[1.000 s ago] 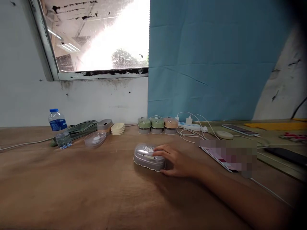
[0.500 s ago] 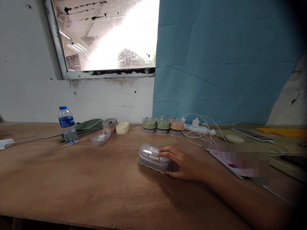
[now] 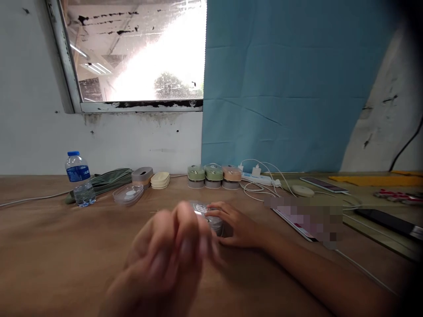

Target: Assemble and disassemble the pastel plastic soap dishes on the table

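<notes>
My right hand rests on a grey soap box with a clear lid, fingers over its top and thumb low at its near right side. The box stands on the wooden table. In front of it, close to the camera, my left hand is raised and smeared by motion. Its fingers look bent, but whether they hold anything cannot be made out. This hand hides the left and near part of the box.
Behind stand two green boxes and an orange box. Further left are cream trays, a clear lid, an open grey box and a water bottle. A tablet, cables and a phone lie right.
My left hand has come into view from below and now covers part of the soap box. My right hand stays on the box. The view has shifted slightly to the right.
</notes>
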Demonstrator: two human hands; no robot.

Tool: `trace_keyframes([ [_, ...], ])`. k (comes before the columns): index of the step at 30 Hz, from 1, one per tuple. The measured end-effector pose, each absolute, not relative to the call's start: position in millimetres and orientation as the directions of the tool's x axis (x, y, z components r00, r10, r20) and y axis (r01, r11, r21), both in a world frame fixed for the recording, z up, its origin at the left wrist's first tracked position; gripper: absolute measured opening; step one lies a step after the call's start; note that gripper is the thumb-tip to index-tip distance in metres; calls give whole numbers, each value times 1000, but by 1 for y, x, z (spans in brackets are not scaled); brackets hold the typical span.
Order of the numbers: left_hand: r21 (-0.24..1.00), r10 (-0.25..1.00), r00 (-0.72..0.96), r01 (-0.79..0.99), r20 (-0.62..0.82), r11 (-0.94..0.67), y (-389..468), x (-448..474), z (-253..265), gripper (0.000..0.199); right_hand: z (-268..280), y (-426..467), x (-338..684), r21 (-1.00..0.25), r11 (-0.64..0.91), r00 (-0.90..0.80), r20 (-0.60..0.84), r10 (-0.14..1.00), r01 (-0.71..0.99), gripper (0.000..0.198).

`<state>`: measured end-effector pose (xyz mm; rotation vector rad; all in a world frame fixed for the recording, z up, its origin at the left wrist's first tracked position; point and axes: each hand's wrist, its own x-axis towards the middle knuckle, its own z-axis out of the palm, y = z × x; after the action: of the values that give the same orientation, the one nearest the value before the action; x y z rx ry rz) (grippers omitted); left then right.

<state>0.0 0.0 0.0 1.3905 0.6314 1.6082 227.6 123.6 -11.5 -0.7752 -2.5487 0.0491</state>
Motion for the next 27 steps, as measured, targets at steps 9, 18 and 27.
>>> trace_keyframes([
  [9,637,776,393,444,493,-630,140,-13,-4,46,-19,131,231,-327,727,-638,347,687,604,75],
  [18,420,679,580,533,451,-734,151,-30,-18,38,-18,129,232,-335,715,-635,328,699,614,72],
  [27,692,811,299,423,503,-585,166,-34,-27,30,-20,131,224,-199,811,-694,431,576,550,55],
])
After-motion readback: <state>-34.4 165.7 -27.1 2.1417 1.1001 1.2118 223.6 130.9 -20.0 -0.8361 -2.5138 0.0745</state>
